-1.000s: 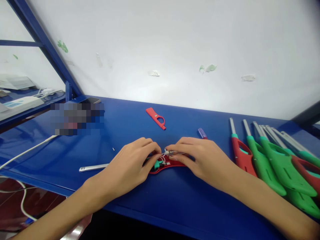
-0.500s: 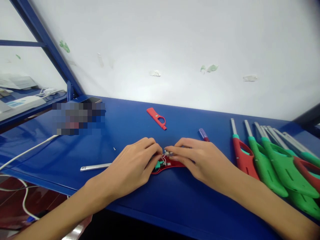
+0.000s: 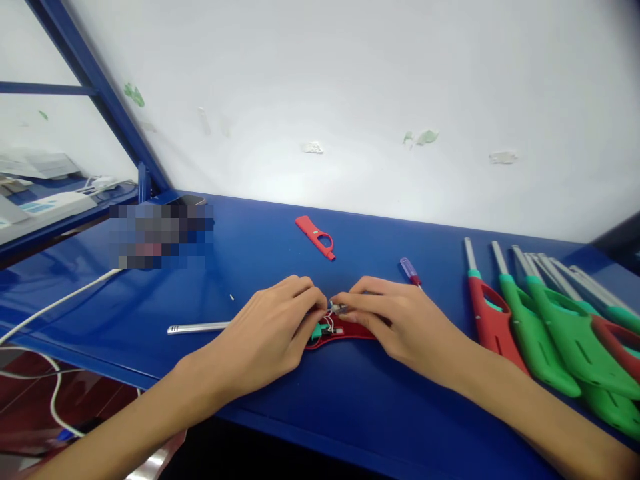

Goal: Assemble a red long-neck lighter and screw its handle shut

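An opened red lighter body lies on the blue table between my hands, showing a green trigger and thin white wires inside. Its long metal tube sticks out to the left beneath my left wrist. My right hand pinches a small clear-and-metal part just above the body. Thumb and fingers of my left hand are closed at the body's edge beside that part; whatever is between them is hidden. Behind lies the other red shell half.
A purple-handled screwdriver lies beyond my right hand. Several red and green long lighters are piled at the right. A tiny screw sits to the left. Further left are a blurred-out object and a white cable.
The view has shifted slightly, so the table things appear a little further right. Both hands keep nearly the same pose, with the small part turned slightly in my right fingers.
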{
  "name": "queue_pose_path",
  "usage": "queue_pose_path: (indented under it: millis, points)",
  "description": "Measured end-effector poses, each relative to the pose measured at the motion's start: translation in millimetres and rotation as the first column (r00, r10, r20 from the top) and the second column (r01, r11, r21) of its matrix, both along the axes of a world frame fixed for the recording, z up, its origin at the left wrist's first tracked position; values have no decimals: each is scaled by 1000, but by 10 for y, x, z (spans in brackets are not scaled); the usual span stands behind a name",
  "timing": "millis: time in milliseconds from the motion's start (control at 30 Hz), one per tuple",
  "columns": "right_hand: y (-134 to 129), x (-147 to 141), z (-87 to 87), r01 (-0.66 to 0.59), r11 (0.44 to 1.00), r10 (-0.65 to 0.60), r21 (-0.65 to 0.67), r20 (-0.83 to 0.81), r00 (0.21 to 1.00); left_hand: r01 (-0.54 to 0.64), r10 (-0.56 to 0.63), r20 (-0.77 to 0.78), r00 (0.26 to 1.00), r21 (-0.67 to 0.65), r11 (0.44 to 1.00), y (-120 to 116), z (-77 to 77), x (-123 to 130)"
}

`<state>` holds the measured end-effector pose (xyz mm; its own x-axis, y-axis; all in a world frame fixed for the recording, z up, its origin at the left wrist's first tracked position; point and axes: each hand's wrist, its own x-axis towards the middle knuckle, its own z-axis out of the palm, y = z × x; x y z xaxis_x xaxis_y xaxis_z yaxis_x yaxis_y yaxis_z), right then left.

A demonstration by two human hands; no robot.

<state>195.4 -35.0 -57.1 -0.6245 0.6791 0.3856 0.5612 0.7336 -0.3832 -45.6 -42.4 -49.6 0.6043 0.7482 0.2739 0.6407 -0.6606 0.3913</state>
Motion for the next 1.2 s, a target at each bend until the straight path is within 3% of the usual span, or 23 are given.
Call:
queue_pose_path:
  millis: [600,1200]
  points:
    - [-15,-33,-10,-11,998,7,-62,-77,997,-11,11,12,1000,-7,1000,-11,14,12]
    - [-104,-38,43,60,985,-85,162,154,984,8,-7,-32,999,26,1000,-3,-4,5]
